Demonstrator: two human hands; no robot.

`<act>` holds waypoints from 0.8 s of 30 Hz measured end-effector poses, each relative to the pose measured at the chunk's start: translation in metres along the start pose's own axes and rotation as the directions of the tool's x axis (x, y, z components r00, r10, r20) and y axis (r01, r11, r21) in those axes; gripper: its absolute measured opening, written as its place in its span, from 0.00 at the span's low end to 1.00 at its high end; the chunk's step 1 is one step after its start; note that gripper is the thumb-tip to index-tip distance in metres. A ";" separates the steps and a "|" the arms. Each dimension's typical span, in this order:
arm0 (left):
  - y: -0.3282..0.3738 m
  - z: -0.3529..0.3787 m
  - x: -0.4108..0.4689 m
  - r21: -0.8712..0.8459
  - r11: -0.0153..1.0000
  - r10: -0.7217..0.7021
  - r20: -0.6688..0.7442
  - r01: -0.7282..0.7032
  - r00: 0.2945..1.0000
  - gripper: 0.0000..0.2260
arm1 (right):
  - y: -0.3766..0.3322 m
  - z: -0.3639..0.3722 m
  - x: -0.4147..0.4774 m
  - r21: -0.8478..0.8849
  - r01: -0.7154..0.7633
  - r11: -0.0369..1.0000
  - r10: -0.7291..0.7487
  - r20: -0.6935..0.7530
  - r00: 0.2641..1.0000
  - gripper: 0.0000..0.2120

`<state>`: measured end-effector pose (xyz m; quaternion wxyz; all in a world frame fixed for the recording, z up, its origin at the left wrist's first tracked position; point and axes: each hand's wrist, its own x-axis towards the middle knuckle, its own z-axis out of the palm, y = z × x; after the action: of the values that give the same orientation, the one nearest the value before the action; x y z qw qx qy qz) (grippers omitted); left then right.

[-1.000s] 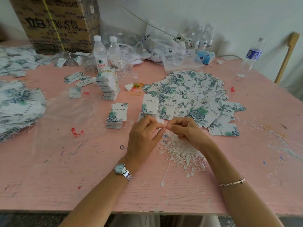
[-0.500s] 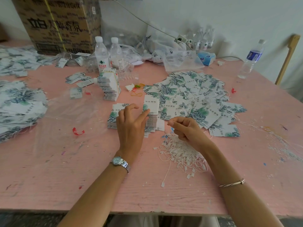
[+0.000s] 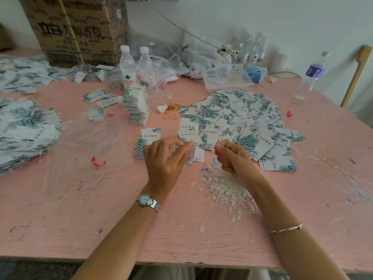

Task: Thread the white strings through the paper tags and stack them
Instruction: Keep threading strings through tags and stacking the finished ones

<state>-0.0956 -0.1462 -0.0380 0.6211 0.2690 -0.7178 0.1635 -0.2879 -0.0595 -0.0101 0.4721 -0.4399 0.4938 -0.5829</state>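
Reaching away from the right hand (image 3: 234, 156), which it met a second ago, the left hand (image 3: 165, 158) now has thumb and forefinger at the near edge of the top tag (image 3: 187, 136) on a short stack just beyond its fingers (image 3: 186, 144). Whether they have closed on that tag I cannot tell. The right-hand fingers are clenched, thumb pressed to forefinger as if pinching a string, but any string there is too fine to see. Loose white strings (image 3: 224, 190) lie heaped on the pink counter (image 3: 101, 209), under the right wrist and nearer the person than either set of fingers. Much looks done: a wide spread of tags (image 3: 238, 116), threads showing at its edges, lies beyond and to the right of the right fingers, and more heaps (image 3: 26, 134) lie far left of the left fingers. None of these is neatly stacked. Left to thread, by my reading, are the short stack at the left fingers, a second short stack (image 3: 148, 138) just left of them, and a tall stack (image 3: 137, 106) farther beyond.
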 end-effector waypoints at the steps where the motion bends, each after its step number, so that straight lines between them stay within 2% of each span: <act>1: 0.002 -0.001 -0.001 -0.020 0.999 0.045 -0.010 -0.046 0.999 0.05 | 0.000 0.000 0.000 0.016 0.006 1.000 -0.005 -0.011 1.000 0.08; 3: 0.007 -0.003 -0.004 -0.060 0.989 0.134 -0.013 -0.135 0.991 0.08 | -0.001 0.000 0.000 0.033 0.024 0.999 -0.023 -0.015 1.000 0.08; 6: 0.015 -0.007 -0.005 -0.120 0.964 0.244 0.032 -0.239 0.969 0.06 | -0.001 0.000 -0.001 0.068 0.062 0.996 -0.062 -0.013 0.998 0.05; 10: 0.021 -0.009 -0.004 -0.186 0.942 0.301 0.099 -0.279 0.949 0.04 | -0.002 -0.001 -0.001 0.020 0.106 0.994 -0.105 -0.027 0.994 0.03; 13: 0.023 -0.010 -0.002 -0.225 0.935 0.309 0.135 -0.275 0.941 0.04 | -0.001 -0.003 0.000 -0.001 0.096 0.995 -0.096 -0.052 0.994 0.03; 19: 0.025 -0.006 -0.004 -0.270 0.933 0.288 0.161 -0.239 0.944 0.05 | 0.001 -0.006 0.002 0.077 0.041 0.996 -0.037 -0.049 0.998 0.02; 22: 0.024 -0.004 -0.007 -0.308 0.940 0.216 0.196 -0.149 0.956 0.04 | 0.002 -0.007 0.002 0.077 0.052 0.996 -0.047 -0.065 0.997 0.03; 24: 0.024 -0.002 -0.008 -0.348 0.937 0.111 0.220 -0.028 0.969 0.05 | 0.001 -0.006 0.002 0.060 0.070 0.996 -0.064 -0.092 0.994 0.04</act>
<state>-0.1071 -0.1245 -0.0435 0.5622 0.1486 -0.8132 0.0251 -0.2936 -0.0609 -0.0120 0.4432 -0.4142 0.4808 -0.6332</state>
